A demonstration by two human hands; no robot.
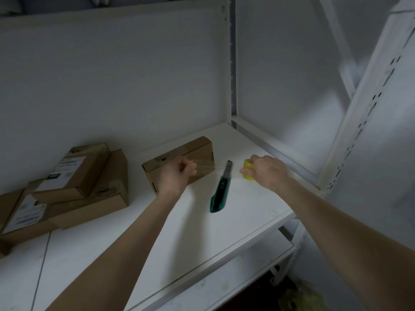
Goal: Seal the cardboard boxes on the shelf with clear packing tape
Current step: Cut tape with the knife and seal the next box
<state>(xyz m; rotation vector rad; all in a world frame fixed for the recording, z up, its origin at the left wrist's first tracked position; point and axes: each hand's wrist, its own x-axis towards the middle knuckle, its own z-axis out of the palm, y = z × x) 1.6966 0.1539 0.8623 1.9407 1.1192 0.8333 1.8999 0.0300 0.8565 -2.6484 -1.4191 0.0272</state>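
Stacked boxes [78, 176] at left of shelf [202, 232]: glossy strips, probably sealed. Middle box [179, 151]: left hand [177, 176] pinches tape [203, 167] end over it, strip not yet stuck or cut. Knife [221, 189] lies beside. Right hand [267, 169] grips roll [248, 166].

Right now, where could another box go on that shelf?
Bare shelf runs along the front edge, between the stacked boxes and the utility knife. Crowded: around the middle box, where left hand and right hand stretch tape.

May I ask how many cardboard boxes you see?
4: centre box behind the left hand; small box atop larger box, left; fourth box at far-left edge. More may be hidden.
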